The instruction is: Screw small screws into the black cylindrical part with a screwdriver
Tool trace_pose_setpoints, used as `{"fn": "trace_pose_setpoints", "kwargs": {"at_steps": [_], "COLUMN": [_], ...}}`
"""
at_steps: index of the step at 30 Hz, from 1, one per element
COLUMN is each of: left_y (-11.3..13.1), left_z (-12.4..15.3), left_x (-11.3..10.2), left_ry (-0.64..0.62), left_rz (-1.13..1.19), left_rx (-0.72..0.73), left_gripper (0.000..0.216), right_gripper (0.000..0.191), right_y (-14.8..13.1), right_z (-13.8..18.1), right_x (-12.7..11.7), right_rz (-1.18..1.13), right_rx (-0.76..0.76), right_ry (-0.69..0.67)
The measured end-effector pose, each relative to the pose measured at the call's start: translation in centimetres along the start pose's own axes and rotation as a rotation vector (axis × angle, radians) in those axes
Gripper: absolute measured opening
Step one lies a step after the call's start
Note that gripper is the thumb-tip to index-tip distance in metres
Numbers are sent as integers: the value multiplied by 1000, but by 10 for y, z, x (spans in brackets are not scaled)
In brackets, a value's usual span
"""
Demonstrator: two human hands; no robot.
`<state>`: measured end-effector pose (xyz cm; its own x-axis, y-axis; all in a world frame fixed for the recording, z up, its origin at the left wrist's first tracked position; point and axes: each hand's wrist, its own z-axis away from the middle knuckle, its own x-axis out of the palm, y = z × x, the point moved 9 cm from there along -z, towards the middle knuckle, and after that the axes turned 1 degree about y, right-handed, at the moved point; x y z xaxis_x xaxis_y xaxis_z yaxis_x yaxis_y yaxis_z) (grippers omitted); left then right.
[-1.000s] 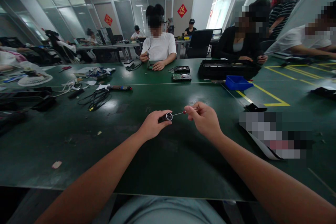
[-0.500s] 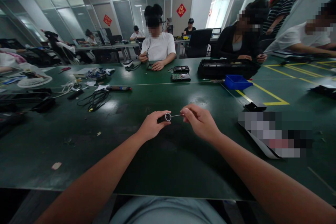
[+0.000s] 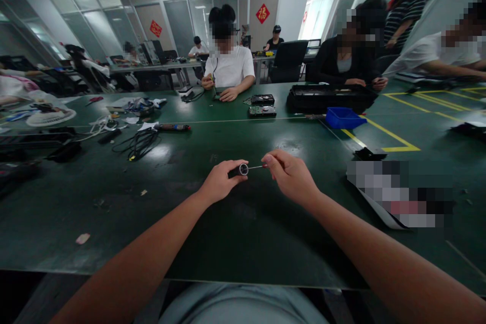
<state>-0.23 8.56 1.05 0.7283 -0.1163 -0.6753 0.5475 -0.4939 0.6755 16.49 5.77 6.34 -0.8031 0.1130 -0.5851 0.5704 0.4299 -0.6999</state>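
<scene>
My left hand point(image 3: 220, 180) is closed around a small black cylinder point(image 3: 239, 170) with a silver ring at its right end, held just above the green table point(image 3: 243, 233). My right hand point(image 3: 290, 174) pinches a thin screwdriver point(image 3: 258, 166) with a red handle. Its metal shaft points left and its tip meets the cylinder's ringed end. Both hands hover close together over the middle of the table.
Black cables point(image 3: 136, 143) and small tools lie at the left. A blue bin point(image 3: 342, 118) and a long black case point(image 3: 328, 98) sit at the right back. Hard drives point(image 3: 262, 105) lie before a seated person in white point(image 3: 230, 68). Other people work at the right.
My right hand has moved left toward the cylinder, so less of the screwdriver shaft shows between the hands. My left hand has barely shifted.
</scene>
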Motion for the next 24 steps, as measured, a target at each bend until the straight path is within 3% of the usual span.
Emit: {"fn": "trace_pose_setpoints", "kwargs": {"at_steps": [9, 13, 21, 24], "left_y": [-6, -5, -4, -4], "left_z": [0, 0, -1, -1], "left_x": [-3, -2, -2, -2], "left_ry": [30, 16, 22, 25], "left_rz": [1, 5, 5, -1], "left_rx": [-9, 7, 20, 19], "left_gripper": [41, 41, 42, 42], "right_gripper": [19, 30, 13, 26], "right_y": [-4, -1, -3, -1], "right_z": [1, 1, 2, 2], "right_x": [3, 6, 5, 4], "right_rz": [-41, -33, -52, -67], "right_rx": [-72, -33, -39, -5], "right_ry": [-26, -53, -14, -9]}}
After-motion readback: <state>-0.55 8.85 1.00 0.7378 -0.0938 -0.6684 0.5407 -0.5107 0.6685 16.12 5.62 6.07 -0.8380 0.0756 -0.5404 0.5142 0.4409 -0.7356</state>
